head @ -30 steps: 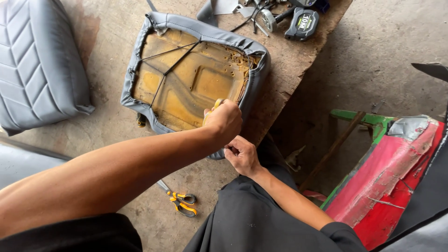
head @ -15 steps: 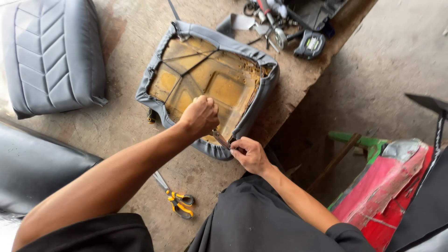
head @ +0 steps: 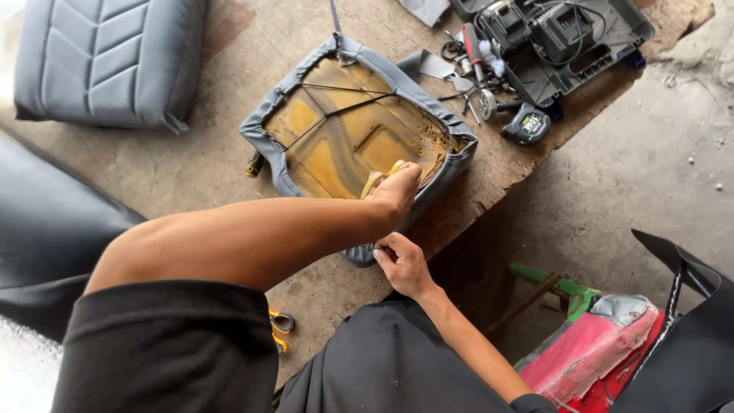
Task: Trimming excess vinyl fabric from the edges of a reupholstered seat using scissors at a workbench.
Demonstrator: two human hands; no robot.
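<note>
— What's the person got on that worn wooden workbench [head: 191, 164]?

— An upturned seat cushion with a grey vinyl cover and a yellow foam underside [head: 348, 134], lying near the bench's front edge. Thin dark cords cross the foam from side to side.

— And the hands?

— The left hand [head: 396, 195] reaches across the body and is closed around a yellow-handled tool [head: 376, 180] at the cushion's near edge. Only the yellow grips show above the knuckles; I cannot tell what the working end looks like. The right hand [head: 401, 261] sits just below it, at the corner of the grey cover that hangs over the bench edge, fingers pinched narrow on the cover's rim. Whether there is something small between the fingertips I cannot tell.

— Anything else on the bench?

— A second grey quilted vinyl cushion [head: 107, 61] lies at the far left, well apart from the first. To the far right there is an open black plastic tool case [head: 566, 34] with a black power tool inside, some loose metal hand tools [head: 466, 73] beside it, and a black tape measure [head: 527, 124] near the bench edge. Orange-handled scissors [head: 280, 329] peek out by the person's dark sleeve.

— And off the bench?

— A red, scuffed panel [head: 592, 356] by a green metal frame [head: 566, 287] on the concrete floor.
</note>
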